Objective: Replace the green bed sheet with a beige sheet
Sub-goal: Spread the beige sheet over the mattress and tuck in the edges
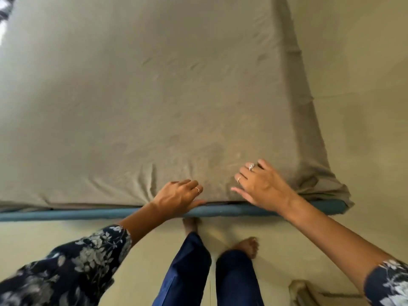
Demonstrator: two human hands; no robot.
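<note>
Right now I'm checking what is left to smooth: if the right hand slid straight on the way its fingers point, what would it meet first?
Only more beige sheet. The right hand lies flat, fingers pointing up-left across the bed; that line looks free of other objects as far as shown.

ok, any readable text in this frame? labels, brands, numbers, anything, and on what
None. No words, numbers or signs can be read anywhere in the head view.
beige sheet: plain cloth, no tag or print showing.
blue mattress edge: no label visible.
floral sleeves: leaf pattern only, no lettering.
rings on the right hand: no readable markings.
</note>
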